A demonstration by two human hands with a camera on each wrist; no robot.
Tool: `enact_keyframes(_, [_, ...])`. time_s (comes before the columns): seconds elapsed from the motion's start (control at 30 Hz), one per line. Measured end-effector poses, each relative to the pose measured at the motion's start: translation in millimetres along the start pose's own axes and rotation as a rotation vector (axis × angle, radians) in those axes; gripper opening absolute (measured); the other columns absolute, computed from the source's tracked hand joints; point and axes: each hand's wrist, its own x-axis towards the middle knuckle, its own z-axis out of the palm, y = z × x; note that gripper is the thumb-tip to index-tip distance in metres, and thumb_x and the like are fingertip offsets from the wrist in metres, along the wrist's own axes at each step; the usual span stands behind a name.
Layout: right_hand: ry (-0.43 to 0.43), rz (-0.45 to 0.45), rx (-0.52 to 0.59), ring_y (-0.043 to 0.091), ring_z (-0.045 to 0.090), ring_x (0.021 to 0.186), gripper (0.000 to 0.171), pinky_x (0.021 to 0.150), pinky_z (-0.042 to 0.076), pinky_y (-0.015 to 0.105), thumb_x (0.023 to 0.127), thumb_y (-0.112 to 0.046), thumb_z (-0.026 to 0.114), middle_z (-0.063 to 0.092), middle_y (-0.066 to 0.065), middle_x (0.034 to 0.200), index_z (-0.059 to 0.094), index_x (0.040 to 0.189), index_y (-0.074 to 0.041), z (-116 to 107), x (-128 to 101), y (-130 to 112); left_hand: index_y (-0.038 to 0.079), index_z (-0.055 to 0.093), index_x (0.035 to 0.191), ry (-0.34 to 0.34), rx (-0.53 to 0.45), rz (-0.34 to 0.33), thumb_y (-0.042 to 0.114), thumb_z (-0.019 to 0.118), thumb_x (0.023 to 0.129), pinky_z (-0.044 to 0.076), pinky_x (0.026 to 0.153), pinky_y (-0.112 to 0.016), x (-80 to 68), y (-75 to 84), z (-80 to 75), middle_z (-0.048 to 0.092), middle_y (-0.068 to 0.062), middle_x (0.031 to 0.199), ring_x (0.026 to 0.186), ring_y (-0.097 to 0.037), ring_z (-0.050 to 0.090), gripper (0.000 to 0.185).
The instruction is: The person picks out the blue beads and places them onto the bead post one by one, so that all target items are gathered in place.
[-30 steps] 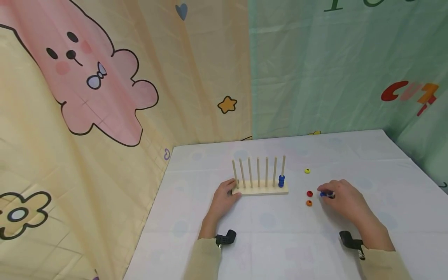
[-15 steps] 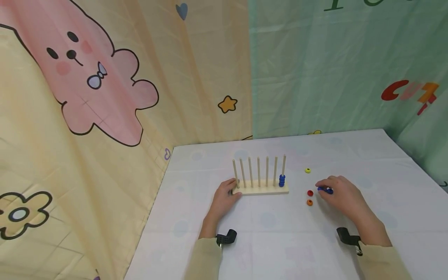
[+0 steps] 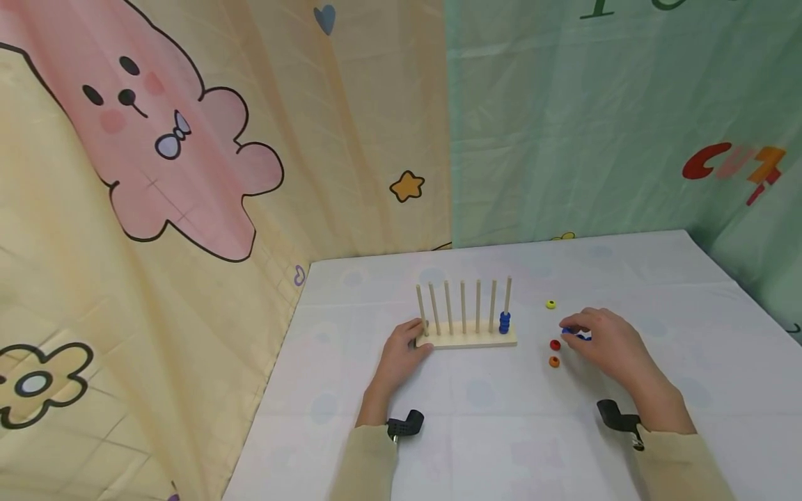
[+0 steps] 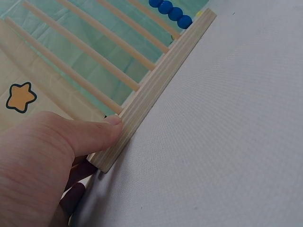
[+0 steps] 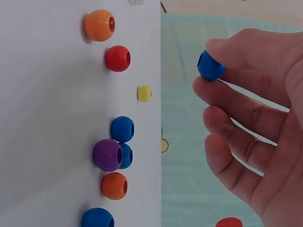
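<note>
At the centre of the head view, the left hand [image 3: 404, 348] grips the left end of a wooden peg rack [image 3: 466, 341], thumb along its front edge; right of centre, the right hand [image 3: 610, 348] pinches a blue bead [image 5: 211, 65] between thumb and forefinger, above the tabletop [image 3: 476, 445]. A light pinch on the bead's outer sides seems best, leaving the hole unblocked so a peg could pass through; the hole's axis should be lined up with the peg, and the left hand should press the base down evenly so that it does not slide or tip. The right wrist view shows what the head view hides behind the fingers: the bead's hole, facing the left of the frame, and, at lower left, a purple bead [image 5: 108, 155] overlapping a blue one. The left wrist view, at its top, separates the threaded blue stack [image 4: 175, 14] into single beads, which blur together in the head view.
</note>
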Motion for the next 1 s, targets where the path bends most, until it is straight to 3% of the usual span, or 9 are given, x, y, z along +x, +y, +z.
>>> enact_keyframes(0.53, [0.009, 0.02, -0.007, 0.025, 0.053, 0.085, 0.026, 0.066, 0.046, 0.043, 0.076, -0.022, 0.074, 0.06, 0.001, 0.087, 0.069, 0.099, -0.013, -4, 4, -10, 0.012, 0.051, 0.13, -0.009, 0.006, -0.012, 0.03, 0.067, 0.082, 0.032, 0.101, -0.034, -0.3, 2.3, -1.7, 0.044, 0.004, 0.134, 0.125, -0.014, 0.036, 0.053])
enact_keyframes(1.0, [0.038, -0.016, 0.007, 0.024, 0.053, 0.084, 0.023, 0.066, 0.046, 0.042, 0.077, -0.024, 0.073, 0.061, 0.001, 0.087, 0.069, 0.097, -0.014, -8, 8, -15, 0.012, 0.051, 0.13, -0.014, 0.001, -0.014, 0.031, 0.066, 0.083, 0.031, 0.101, -0.034, -1.8, 3.4, -2.2, 0.043, 0.005, 0.135, 0.126, -0.014, 0.035, 0.054])
